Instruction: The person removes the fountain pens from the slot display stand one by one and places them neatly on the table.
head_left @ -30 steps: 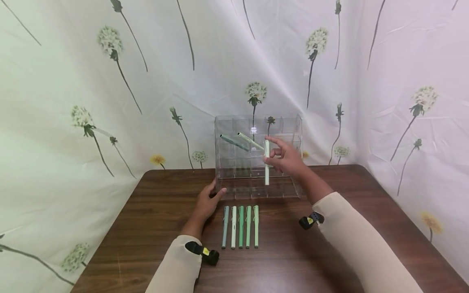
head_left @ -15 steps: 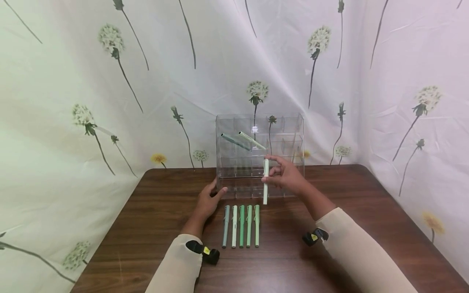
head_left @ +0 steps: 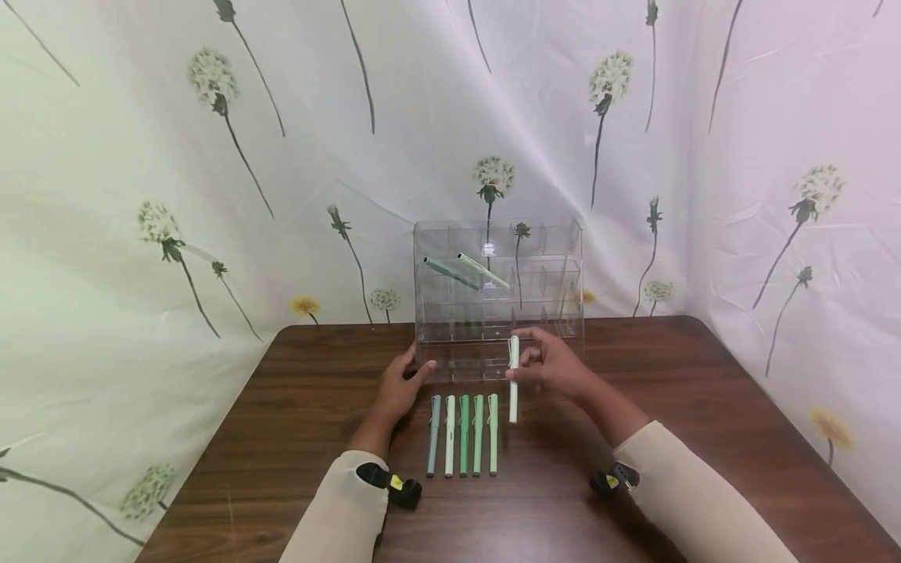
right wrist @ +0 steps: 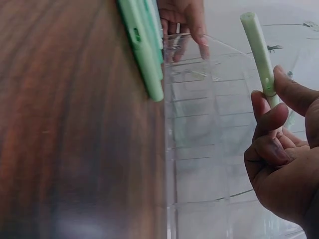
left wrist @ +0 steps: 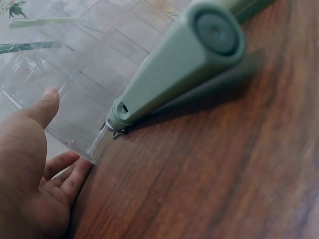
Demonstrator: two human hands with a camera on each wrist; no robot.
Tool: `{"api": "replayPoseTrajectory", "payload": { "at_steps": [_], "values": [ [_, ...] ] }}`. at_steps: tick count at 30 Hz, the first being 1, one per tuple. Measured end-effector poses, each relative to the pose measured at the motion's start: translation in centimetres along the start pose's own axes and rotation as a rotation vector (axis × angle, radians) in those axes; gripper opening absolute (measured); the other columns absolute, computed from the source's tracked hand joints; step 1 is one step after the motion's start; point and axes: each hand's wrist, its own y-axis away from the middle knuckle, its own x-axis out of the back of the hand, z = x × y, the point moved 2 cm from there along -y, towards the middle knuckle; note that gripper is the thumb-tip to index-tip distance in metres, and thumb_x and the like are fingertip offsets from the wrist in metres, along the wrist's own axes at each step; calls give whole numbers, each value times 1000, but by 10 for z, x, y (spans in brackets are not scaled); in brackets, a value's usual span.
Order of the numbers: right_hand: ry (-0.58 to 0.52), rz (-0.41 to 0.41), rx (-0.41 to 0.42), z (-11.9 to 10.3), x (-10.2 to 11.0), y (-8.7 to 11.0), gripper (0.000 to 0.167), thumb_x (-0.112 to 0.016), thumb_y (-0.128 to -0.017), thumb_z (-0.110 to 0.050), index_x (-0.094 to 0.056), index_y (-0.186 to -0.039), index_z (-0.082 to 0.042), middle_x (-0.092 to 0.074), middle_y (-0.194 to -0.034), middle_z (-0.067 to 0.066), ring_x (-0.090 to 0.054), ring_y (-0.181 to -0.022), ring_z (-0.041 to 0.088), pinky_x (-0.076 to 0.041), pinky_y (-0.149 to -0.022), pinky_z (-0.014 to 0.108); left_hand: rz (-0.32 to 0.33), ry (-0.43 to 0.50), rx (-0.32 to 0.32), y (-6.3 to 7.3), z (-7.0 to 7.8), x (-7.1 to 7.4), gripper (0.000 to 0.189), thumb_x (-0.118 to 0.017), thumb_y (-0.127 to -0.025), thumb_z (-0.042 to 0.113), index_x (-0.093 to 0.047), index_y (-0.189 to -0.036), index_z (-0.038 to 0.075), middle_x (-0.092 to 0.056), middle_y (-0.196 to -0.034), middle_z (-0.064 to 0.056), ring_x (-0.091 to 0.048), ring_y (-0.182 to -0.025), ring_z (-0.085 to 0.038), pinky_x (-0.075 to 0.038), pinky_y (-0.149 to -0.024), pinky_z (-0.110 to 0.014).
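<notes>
A pale green pen (head_left: 514, 379) is pinched between the thumb and fingers of my right hand (head_left: 556, 366), upright before the lower right of a clear plastic rack (head_left: 450, 340). My left hand (head_left: 401, 387) holds the rack's lower left side, its thumb in front and its fingers round the outer edge, as the left wrist view shows. Several capped pens lie side by side on the table in front of the rack, from a grey-blue pen (head_left: 433, 435) at the left to a light green pen (head_left: 493, 434) at the right.
Inside the rack, a dark teal pen (head_left: 450, 274) and a pale green pen (head_left: 483, 270) lie slanted on an upper tier. Thin clear dividers split the tiers. Behind the brown wooden table (head_left: 281, 438) hangs a white flowered cloth (head_left: 317, 156).
My right hand has lowered the pale green pen from in front of the rack's middle tiers towards the table, just right of the row. My left hand has stayed at the rack's side.
</notes>
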Motion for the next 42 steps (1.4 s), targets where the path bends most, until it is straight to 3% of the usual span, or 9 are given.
{"api": "replayPoseTrajectory", "payload": {
  "at_steps": [3,12,21,42],
  "values": [
    [-4,-31,-33,6,-4,5,87,-89,-89,-7,-42,-163,-6,-68,-91,4,-59,-69,15,-55,-59,30,-1,12,1,1,1,0,76,-70,-108,46,-35,-172,28,-49,-167,-20,-51,-152,-42,-43,-124,-62],
    [15,-78,-112,21,-14,15,88,-92,-86,-8,-44,-159,-1,-66,-88,6,-57,-64,17,-55,-59,29,-12,23,16,1,3,0,75,-69,-108,48,-35,-173,30,-47,-169,-18,-50,-154,-40,-41,-125,-61],
    [116,-110,-116,31,-21,17,82,-91,-89,-11,-45,-156,4,-64,-85,5,-56,-62,15,-53,-60,29,-10,13,16,2,4,1,75,-69,-108,48,-35,-172,28,-48,-168,-19,-51,-153,-41,-42,-125,-62],
    [76,-123,-100,55,-29,14,73,-89,-90,-7,-49,-149,8,-63,-83,4,-55,-60,16,-52,-59,30,-4,5,12,0,4,1,76,-70,-107,46,-36,-172,24,-46,-170,-20,-47,-156,-42,-39,-126,-63]
  ]
}}
